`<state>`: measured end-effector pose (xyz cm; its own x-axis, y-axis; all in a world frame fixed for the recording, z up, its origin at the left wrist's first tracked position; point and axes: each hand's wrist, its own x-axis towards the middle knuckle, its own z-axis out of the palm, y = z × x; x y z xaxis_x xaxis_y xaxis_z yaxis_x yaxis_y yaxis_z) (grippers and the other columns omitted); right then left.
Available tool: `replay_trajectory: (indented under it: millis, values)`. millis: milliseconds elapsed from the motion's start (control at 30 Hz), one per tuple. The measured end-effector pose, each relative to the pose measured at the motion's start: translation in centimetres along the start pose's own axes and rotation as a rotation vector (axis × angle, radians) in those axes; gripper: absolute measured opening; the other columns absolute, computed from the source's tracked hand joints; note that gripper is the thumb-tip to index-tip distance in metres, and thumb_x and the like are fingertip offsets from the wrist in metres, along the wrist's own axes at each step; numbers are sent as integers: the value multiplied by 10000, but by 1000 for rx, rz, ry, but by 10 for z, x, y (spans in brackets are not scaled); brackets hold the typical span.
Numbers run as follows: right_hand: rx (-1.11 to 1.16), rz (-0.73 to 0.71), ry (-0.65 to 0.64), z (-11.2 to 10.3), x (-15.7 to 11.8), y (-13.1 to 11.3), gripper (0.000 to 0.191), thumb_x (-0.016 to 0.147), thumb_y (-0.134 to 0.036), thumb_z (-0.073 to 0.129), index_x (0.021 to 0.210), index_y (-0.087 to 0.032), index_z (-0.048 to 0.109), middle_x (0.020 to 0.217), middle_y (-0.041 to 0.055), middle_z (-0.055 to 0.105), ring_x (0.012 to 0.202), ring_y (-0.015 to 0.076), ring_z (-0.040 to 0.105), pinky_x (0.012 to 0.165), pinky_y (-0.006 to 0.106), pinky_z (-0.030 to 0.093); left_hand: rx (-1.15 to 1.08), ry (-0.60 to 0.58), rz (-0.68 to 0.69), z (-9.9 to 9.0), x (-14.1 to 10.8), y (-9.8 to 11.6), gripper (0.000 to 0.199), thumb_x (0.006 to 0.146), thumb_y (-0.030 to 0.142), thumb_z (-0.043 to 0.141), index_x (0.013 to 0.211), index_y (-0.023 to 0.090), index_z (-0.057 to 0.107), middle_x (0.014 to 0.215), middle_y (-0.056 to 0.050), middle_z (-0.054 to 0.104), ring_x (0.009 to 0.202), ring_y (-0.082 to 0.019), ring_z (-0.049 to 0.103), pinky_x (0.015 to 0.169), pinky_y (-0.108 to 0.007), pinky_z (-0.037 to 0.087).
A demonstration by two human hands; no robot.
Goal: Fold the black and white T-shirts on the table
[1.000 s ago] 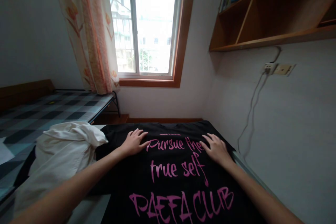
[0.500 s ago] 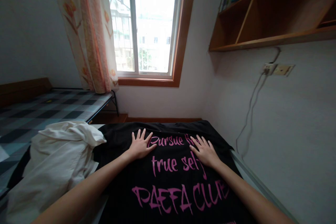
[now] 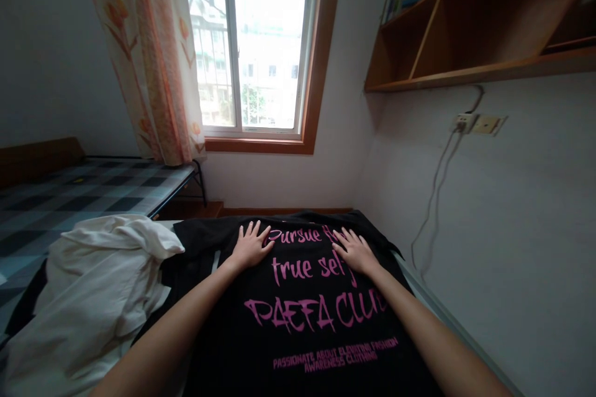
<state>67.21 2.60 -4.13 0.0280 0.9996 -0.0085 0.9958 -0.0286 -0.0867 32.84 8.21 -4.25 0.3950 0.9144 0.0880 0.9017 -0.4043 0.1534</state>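
A black T-shirt (image 3: 298, 288) with pink lettering lies spread out in front of me, its print facing up. My left hand (image 3: 251, 245) rests flat on the cloth, fingers spread, just left of the top line of print. Level with it, my right hand (image 3: 356, 250) presses palm down at the right end of the upper lines and covers some letters. Neither hand grips the fabric. At the left, a crumpled white garment (image 3: 102, 285) lies beside the shirt, apart from both hands.
A bed with a checked cover (image 3: 116, 186) stands at the left under a flowered curtain (image 3: 162, 74). On the right wall, a cord (image 3: 436, 180) hangs from a socket (image 3: 464, 119) below a wooden shelf (image 3: 437, 79). A window (image 3: 270, 62) is straight ahead.
Both hands and the shirt's print have shifted away from me, bringing small lower lettering into view. A pale gap now shows in the black cloth beside my left wrist. The camera has turned slightly.
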Motion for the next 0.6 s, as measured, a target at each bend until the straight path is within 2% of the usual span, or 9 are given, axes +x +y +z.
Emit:
replay_trajectory:
  millis: [100, 233, 400, 500, 600]
  values:
    - [-3, 0, 14, 1, -11, -2, 675, 956, -599, 234, 1527, -245, 292, 1600, 93, 218, 1471, 276, 167, 1169, 476, 161, -12, 29, 38, -1, -22, 3, 620, 955, 571, 292, 1494, 271, 355, 1596, -94, 226, 1467, -331, 178, 1165, -545, 140]
    - [-3, 4, 68, 3, -30, -5, 639, 975, -529, 236, 1504, -191, 360, 1577, 111, 279, 1452, 296, 227, 1161, 466, 204, -34, 55, 84, -4, -62, 5, 587, 960, 537, 325, 1464, 250, 417, 1565, -77, 314, 1458, -306, 226, 1175, -508, 183]
    - [-21, -49, 147, 4, -74, -4, 582, 972, -455, 293, 1429, -151, 484, 1504, 121, 420, 1408, 278, 335, 1142, 409, 274, -66, 36, 171, -12, -121, -9, 557, 944, 532, 382, 1444, 295, 444, 1550, -44, 353, 1446, -300, 263, 1173, -495, 225]
    - [-77, -57, 198, -3, -107, -2, 511, 959, -409, 354, 1352, -160, 564, 1413, 130, 523, 1314, 286, 457, 1079, 413, 358, -68, 55, 178, -23, -152, -21, 500, 930, 473, 442, 1384, 277, 519, 1500, -61, 438, 1388, -277, 378, 1150, -443, 289]
    - [-169, 9, 240, -15, -137, 5, 421, 959, -329, 355, 1241, -174, 627, 1260, 142, 620, 1134, 290, 582, 945, 403, 451, -12, 129, 100, -37, -177, -27, 387, 911, 399, 482, 1226, 224, 621, 1311, -107, 589, 1206, -264, 542, 1029, -392, 403]
